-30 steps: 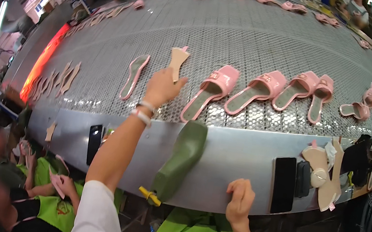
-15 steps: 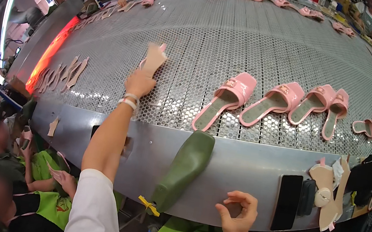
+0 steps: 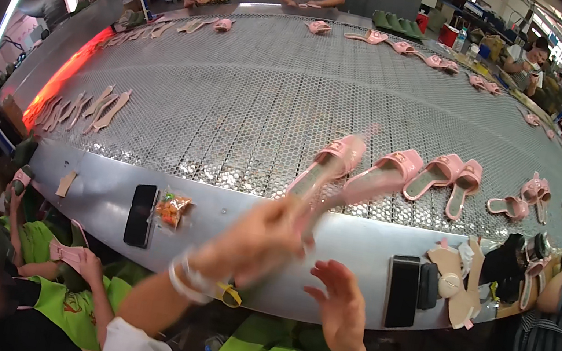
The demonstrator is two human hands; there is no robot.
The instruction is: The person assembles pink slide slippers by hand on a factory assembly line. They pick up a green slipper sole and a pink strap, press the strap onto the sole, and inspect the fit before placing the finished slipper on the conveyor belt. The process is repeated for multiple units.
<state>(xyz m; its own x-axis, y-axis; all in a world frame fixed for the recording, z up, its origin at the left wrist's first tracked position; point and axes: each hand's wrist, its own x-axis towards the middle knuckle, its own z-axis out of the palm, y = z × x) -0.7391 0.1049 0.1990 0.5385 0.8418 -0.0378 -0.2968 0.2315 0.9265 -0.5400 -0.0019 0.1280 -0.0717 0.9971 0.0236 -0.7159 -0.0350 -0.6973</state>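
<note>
At the far left of the perforated metal worktop (image 3: 250, 96), a row of flat tan insoles (image 3: 95, 107) lies near the glowing red edge. On the smooth steel rim below sit a black phone (image 3: 140, 214) and, just beside it, a small bag of colourful sweets (image 3: 172, 207). Lower left, another person in a green shirt holds a pink shoe piece (image 3: 66, 252). The person's left hand (image 3: 257, 240), blurred, with bracelets at the wrist, is closed around the heel end of a pink sandal (image 3: 327, 168); its grip is clamped on that sandal, which slants up and away over the worktop's near edge. Just right of it a second pink sandal (image 3: 387, 175) lies on the mesh, then a pair of pink sandals (image 3: 450, 180). The right hand (image 3: 341, 306) hovers below the rim, fingers spread apart and holding nothing. Further right on the rim lie another black phone (image 3: 402, 291) and tan cut sole pieces (image 3: 460, 283).
</note>
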